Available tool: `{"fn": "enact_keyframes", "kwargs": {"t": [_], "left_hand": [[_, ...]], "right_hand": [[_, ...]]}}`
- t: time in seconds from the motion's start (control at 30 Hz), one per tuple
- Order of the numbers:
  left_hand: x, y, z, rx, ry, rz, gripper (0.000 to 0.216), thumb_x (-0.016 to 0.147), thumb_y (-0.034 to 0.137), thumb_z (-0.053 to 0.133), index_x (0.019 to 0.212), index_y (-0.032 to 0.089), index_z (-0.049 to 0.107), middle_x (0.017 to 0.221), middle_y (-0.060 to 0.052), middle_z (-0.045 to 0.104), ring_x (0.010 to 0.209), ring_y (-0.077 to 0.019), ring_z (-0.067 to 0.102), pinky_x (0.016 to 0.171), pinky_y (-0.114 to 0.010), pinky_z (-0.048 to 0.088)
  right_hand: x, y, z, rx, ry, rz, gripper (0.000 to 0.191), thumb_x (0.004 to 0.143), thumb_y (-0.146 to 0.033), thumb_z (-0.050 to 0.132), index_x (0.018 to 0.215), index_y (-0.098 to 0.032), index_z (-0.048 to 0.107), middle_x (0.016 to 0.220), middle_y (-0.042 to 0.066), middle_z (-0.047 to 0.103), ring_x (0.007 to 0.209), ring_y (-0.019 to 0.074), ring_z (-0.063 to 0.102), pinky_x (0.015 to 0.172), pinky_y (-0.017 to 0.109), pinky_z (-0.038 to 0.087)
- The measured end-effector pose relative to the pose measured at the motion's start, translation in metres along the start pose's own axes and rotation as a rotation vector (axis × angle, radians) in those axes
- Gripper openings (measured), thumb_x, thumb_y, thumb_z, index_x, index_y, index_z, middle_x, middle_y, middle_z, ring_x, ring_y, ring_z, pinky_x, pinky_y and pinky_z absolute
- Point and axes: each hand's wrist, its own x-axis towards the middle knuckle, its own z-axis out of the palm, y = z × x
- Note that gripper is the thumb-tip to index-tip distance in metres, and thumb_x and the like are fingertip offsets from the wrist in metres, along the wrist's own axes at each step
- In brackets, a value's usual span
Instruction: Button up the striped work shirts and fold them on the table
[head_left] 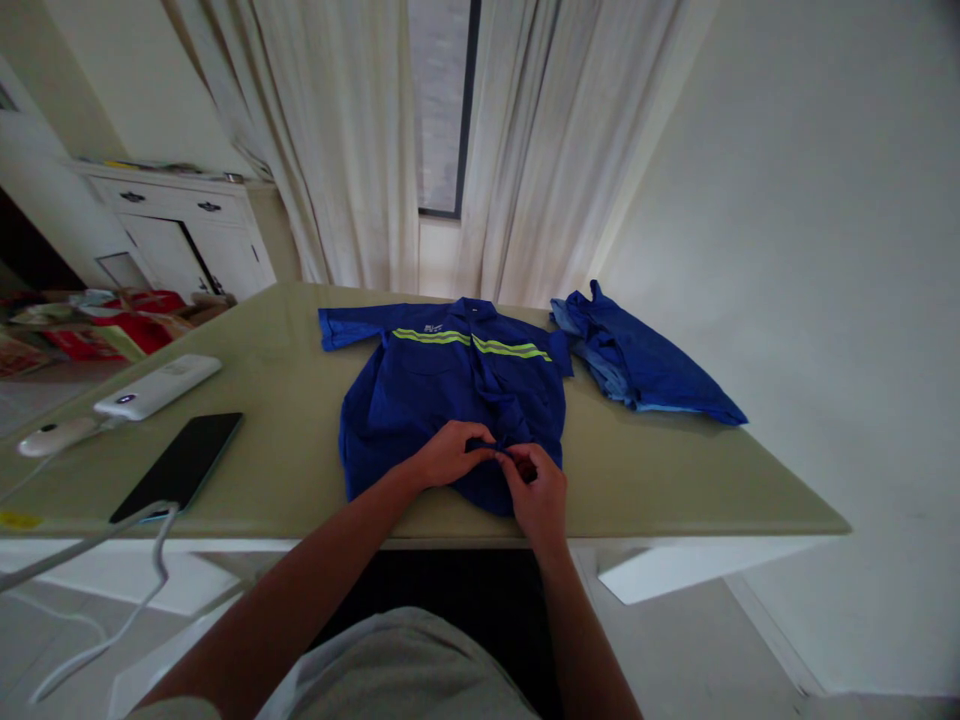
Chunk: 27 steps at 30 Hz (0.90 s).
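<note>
Both hands pinch the front placket of the blue work shirt (450,385) — left hand (448,453) and right hand (538,492) meeting fingertip to fingertip near its hem, holding the edges together on the table (300,450).

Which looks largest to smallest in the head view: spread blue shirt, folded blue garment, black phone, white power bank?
1. Spread blue shirt
2. Folded blue garment
3. Black phone
4. White power bank
The phone lies nearer the camera than the power bank, so that last ranking is unsure.
</note>
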Motion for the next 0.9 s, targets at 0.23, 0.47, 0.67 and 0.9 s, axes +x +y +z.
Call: {"fn": "enact_keyframes", "kwargs": {"t": [0.23, 0.47, 0.67, 0.9], "left_hand": [[-0.0002, 0.0024, 0.0054, -0.048, 0.106, 0.051, 0.017, 0.093, 0.024, 0.066, 0.106, 0.018, 0.074, 0.107, -0.005, 0.077, 0.100, -0.0193, 0.070, 0.091, -0.030, 0.051], [-0.0016, 0.0046, 0.0049, -0.020, 0.136, 0.058, 0.015, 0.092, 0.023, 0.066, 0.103, 0.020, 0.075, 0.103, -0.004, 0.078, 0.098, -0.0196, 0.072, 0.091, -0.031, 0.053], [-0.0037, 0.0047, 0.0048, 0.005, 0.100, 0.066, 0.016, 0.093, 0.023, 0.065, 0.105, 0.021, 0.076, 0.104, -0.003, 0.079, 0.096, -0.0192, 0.073, 0.087, -0.029, 0.054], [-0.0046, 0.0073, 0.0031, 0.006, 0.104, 0.054, 0.013, 0.093, 0.025, 0.066, 0.102, 0.020, 0.076, 0.098, -0.003, 0.079, 0.089, -0.0178, 0.072, 0.081, -0.028, 0.054]], "right_hand": [[0.0013, 0.0031, 0.0003, 0.006, 0.013, 0.025, 0.022, 0.094, -0.040, 0.066, 0.094, -0.019, 0.071, 0.080, 0.003, 0.070, 0.064, 0.0152, 0.059, 0.063, 0.028, 0.047], [0.0004, 0.0022, 0.0000, 0.017, 0.021, 0.038, 0.025, 0.094, -0.044, 0.065, 0.093, -0.020, 0.072, 0.078, 0.003, 0.071, 0.063, 0.0160, 0.058, 0.062, 0.028, 0.048], [0.0000, 0.0019, -0.0006, 0.006, 0.016, 0.037, 0.023, 0.093, -0.042, 0.066, 0.092, -0.020, 0.072, 0.078, 0.003, 0.071, 0.063, 0.0161, 0.060, 0.063, 0.029, 0.049], [0.0001, 0.0018, -0.0007, 0.008, 0.018, 0.048, 0.019, 0.093, -0.039, 0.066, 0.092, -0.020, 0.071, 0.080, 0.003, 0.071, 0.066, 0.0167, 0.062, 0.065, 0.029, 0.049]]}}
